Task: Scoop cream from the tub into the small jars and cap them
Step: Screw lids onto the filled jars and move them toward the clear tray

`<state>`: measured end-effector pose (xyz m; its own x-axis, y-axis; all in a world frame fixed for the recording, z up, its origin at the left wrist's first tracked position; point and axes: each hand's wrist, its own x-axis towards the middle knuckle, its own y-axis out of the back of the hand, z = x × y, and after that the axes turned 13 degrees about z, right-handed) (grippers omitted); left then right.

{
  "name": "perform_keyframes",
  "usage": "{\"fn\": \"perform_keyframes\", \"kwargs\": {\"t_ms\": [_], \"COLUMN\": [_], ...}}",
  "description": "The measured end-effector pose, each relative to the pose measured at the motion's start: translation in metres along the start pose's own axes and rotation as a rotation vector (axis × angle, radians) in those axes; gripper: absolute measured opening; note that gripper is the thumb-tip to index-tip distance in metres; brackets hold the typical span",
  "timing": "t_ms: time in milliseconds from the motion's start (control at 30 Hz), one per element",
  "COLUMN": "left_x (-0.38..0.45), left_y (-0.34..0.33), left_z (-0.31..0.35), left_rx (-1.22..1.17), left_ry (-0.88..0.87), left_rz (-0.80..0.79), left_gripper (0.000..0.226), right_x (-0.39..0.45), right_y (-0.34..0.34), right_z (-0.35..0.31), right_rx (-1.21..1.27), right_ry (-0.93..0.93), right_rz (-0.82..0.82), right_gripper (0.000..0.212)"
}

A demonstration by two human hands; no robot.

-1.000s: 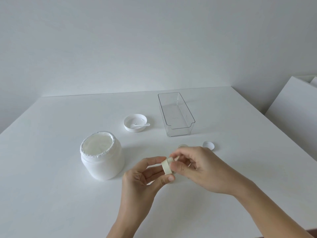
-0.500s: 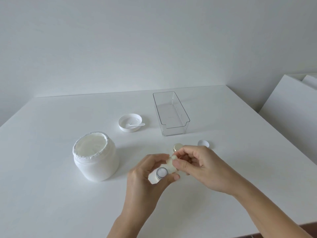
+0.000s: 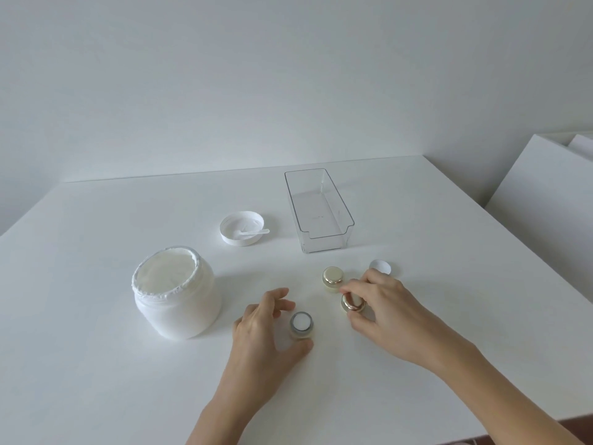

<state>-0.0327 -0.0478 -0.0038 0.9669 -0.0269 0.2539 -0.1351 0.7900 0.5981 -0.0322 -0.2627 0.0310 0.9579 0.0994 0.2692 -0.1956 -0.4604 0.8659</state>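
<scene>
The big white tub (image 3: 176,297) stands open at the left, full of cream. A small jar (image 3: 301,326) stands uncapped on the table, its white inside showing. My left hand (image 3: 266,335) curves around it with fingers spread, thumb near its base, not gripping it. To the right, my right hand (image 3: 388,313) pinches the gold cap (image 3: 353,303) just above the table. A second small jar (image 3: 333,279) with its gold cap on stands just behind that cap. A small white spoon (image 3: 253,233) lies in the tub's lid (image 3: 242,244).
A clear plastic tray (image 3: 321,248) stands behind the jars at centre right. A small white disc (image 3: 380,267) lies by my right hand's fingers. The white table (image 3: 96,380) ends at a wall behind and drops off at the right.
The jar was held in the air between both hands. It now stands on the table, my left hand has loosened, and my right hand has carried the gold cap off to the right.
</scene>
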Motion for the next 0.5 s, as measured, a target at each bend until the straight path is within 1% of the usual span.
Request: {"fn": "perform_keyframes", "kwargs": {"t_ms": [67, 133, 233, 267, 333, 400, 500], "left_x": [0.001, 0.001, 0.001, 0.001, 0.001, 0.002, 0.002], "left_y": [0.000, 0.000, -0.001, 0.000, 0.001, 0.002, 0.003], "left_z": [-0.001, -0.002, -0.003, -0.002, -0.001, 0.001, 0.003], "left_rx": [-0.007, -0.012, -0.031, -0.050, -0.113, -0.182, -0.265], "left_ry": [-0.011, -0.027, -0.023, -0.016, 0.002, 0.034, 0.095], "left_rz": [0.008, 0.017, 0.035, 0.042, 0.058, 0.074, 0.098], "left_gripper": [0.064, 0.063, 0.061, 0.061, 0.059, 0.058, 0.053], "right_x": [0.001, 0.004, 0.016, 0.021, 0.029, 0.035, 0.041], "right_y": [0.002, 0.007, 0.014, 0.015, 0.013, 0.009, 0.003], "right_z": [0.001, 0.006, 0.021, 0.026, 0.034, 0.039, 0.040], "right_rx": [0.018, 0.046, -0.065, -0.121, -0.222, -0.259, -0.245], "right_ry": [0.009, -0.028, -0.102, -0.123, -0.163, -0.186, -0.181], "right_rz": [-0.017, 0.006, 0.136, 0.137, 0.035, -0.085, -0.129], "right_gripper": [0.018, 0.025, 0.033, 0.038, 0.052, 0.060, 0.059]}}
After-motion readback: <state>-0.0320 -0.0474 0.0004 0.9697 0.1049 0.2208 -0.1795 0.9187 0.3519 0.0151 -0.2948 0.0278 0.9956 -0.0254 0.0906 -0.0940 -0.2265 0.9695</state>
